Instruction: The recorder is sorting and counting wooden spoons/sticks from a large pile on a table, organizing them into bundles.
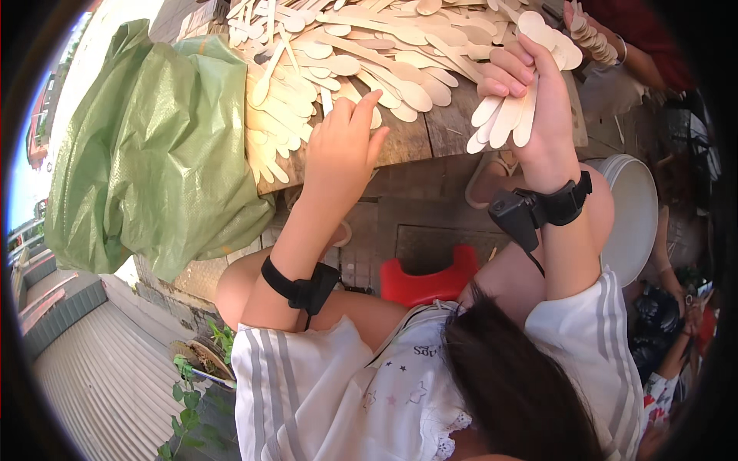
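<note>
My right hand (530, 84) grips a fanned stack of flat wooden spoons (503, 119), their rounded ends pointing down and left. My left hand (344, 142) reaches onto the wooden table (430, 134), fingers spread and touching loose wooden spoons (361, 46) heaped across the tabletop. Both wrists wear black straps with small devices. Whether the left fingers pinch a spoon is hidden by the hand itself.
A big green woven sack (154, 154) hangs off the table's left side. A red plastic stool (427, 280) sits between my knees. A white bucket (634, 207) stands at right. Another person's hand (596, 34) holds stacked spoons at top right.
</note>
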Motion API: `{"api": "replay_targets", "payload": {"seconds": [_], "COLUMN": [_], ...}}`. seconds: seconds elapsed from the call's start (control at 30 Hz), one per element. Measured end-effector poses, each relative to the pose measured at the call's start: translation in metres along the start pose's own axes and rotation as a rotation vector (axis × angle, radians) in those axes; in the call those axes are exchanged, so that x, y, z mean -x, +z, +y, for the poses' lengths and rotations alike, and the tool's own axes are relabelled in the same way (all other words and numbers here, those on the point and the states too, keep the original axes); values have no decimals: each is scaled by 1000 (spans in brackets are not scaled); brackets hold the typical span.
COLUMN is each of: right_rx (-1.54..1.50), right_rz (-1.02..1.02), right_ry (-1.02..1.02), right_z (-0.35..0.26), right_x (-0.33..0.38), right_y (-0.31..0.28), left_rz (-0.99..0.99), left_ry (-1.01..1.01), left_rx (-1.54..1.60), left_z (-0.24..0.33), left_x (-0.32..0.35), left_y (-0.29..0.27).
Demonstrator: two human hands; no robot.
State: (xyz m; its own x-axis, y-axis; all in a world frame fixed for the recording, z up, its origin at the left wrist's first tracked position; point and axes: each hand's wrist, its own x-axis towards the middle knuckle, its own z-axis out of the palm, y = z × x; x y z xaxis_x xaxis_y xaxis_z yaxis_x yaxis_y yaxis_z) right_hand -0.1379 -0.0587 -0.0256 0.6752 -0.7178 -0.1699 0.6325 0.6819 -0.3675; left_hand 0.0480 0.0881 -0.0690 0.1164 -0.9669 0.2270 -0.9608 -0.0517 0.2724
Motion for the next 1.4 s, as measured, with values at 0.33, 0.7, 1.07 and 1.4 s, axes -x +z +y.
{"api": "replay_targets", "payload": {"seconds": [0.33,0.7,1.07,1.4], "right_rx": [-205,-3,1106,860], "right_rz": [58,41,52,-345], "right_ry": [184,138,-130,188], "right_z": [-7,-12,11,39], "right_x": [8,10,18,35], "right_y": [-1,-11,11,27], "left_rz": [140,103,100,46], "left_ry": [128,55,-245,-398], "left_rx": [-123,3,1111,1488], "left_z": [2,2,27,47], "left_x": [-24,-51,-49,-13], "left_y": [34,7,-48,-47]}}
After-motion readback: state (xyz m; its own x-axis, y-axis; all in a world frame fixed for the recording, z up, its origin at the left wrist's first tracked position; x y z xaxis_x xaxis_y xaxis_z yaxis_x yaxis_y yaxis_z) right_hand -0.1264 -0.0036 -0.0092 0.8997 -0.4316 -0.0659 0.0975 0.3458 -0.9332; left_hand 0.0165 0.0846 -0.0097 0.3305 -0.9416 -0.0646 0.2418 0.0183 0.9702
